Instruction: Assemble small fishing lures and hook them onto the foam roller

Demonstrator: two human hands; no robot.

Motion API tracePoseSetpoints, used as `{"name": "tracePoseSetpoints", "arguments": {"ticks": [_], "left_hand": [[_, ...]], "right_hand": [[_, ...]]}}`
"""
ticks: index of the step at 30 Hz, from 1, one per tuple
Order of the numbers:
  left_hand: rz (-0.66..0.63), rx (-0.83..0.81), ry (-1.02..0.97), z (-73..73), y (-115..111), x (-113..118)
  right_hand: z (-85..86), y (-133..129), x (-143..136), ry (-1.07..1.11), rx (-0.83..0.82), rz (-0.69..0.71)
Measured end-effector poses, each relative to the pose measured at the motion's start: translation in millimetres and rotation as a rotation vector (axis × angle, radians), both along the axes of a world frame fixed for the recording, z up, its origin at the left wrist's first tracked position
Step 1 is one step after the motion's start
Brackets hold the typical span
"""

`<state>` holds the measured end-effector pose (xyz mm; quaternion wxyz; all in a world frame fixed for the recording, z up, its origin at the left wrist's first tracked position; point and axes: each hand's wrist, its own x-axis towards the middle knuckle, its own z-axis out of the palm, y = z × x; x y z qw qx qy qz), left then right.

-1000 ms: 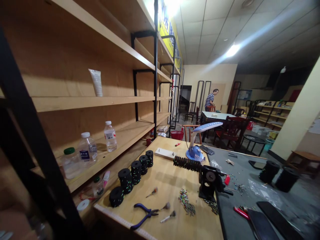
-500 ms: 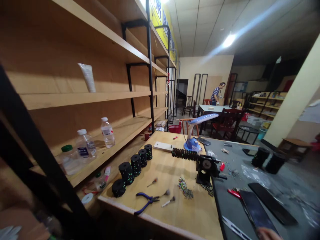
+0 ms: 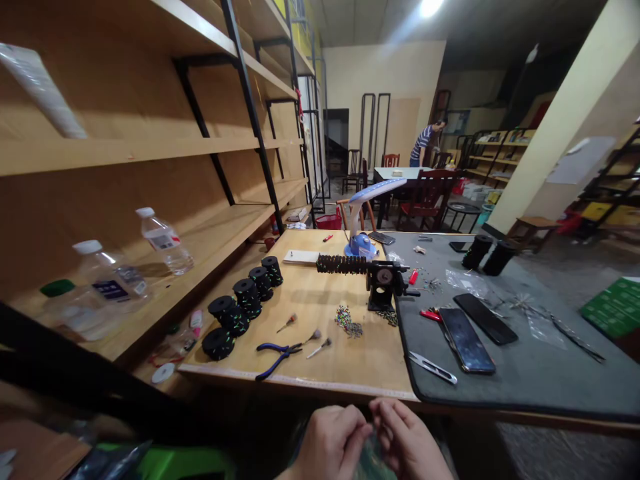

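My left hand [image 3: 333,437] and my right hand [image 3: 405,437] are close together just below the table's front edge, fingertips nearly touching. Both are pinched closed; whatever they hold is too small to make out. Beyond them on the wooden tabletop [image 3: 320,353] lie blue-handled pliers [image 3: 279,355], small brushes [image 3: 320,347] and a pile of tiny coloured pieces [image 3: 345,319]. A black clamp device [image 3: 383,283] carries a dark, bristly horizontal roll [image 3: 343,265]. Black spools with green flecks [image 3: 246,298] form a row at the left.
A blue lamp [image 3: 360,247] stands behind the device. On the grey mat [image 3: 545,380] are a phone [image 3: 466,340], a black slab [image 3: 485,319], silver snips [image 3: 433,368] and two black spools [image 3: 499,258]. Shelves with bottles [image 3: 167,243] rise at left. A person [image 3: 424,143] leans over a far table.
The view has turned down and to the right. Both my hands now show together at the bottom centre; earlier, only part of one hand showed near the phone at lower right.
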<state>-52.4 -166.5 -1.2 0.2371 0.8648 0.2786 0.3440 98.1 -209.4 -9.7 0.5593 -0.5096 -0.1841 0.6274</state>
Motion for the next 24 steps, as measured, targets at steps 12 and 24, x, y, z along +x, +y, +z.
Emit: {"name": "tracePoseSetpoints", "arguments": {"ticks": [12,24], "left_hand": [[0.003,0.032,0.079,-16.2,2.4,0.3],[-0.04,0.167,0.179,-34.7,10.3,-0.8]], "right_hand": [[-0.5,11.7,10.0,0.001,0.056,-0.125],[7.7,26.8,18.6,0.139,-0.025,-0.253]]}}
